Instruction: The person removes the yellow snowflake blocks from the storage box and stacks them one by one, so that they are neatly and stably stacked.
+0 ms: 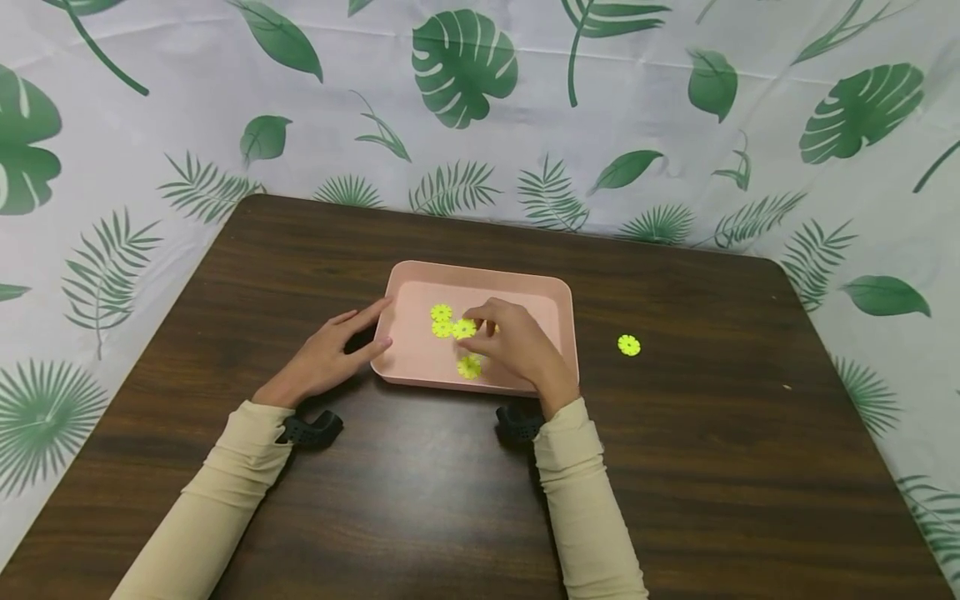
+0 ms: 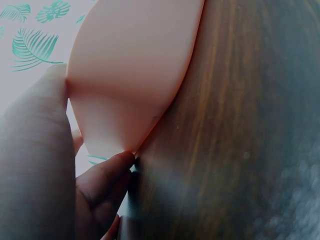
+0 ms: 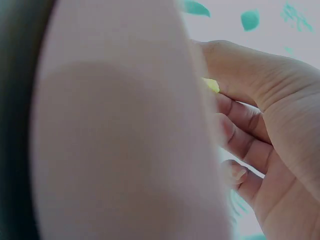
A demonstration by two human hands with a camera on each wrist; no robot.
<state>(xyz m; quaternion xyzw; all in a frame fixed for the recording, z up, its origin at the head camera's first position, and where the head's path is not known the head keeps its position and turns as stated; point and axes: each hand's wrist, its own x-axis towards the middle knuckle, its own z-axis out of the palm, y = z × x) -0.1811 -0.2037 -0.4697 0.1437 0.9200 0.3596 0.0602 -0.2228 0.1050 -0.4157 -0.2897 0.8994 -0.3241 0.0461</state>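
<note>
My right hand [image 1: 517,337] is over the pink tray [image 1: 420,279], thumb and forefinger pinching a yellow flower-shaped disc [image 1: 464,329]. A sliver of this disc [image 3: 213,85] shows between the fingers in the right wrist view, where the tray's side hides much of the hand. Other yellow flower-shaped discs [image 1: 441,312] lie to its left in the tray, and one more disc [image 1: 469,367] lies nearer the front. Part of another is hidden behind the hand. With fingers extended and thumb spread, my left hand [image 1: 330,354] touches the tray's left side.
A single yellow disc [image 1: 629,345] lies on the dark wooden table [image 1: 697,433], right of the tray. Behind the table hangs a white cloth [image 1: 525,125] with green leaf prints. Black bands [image 1: 311,429] sit at both wrists.
</note>
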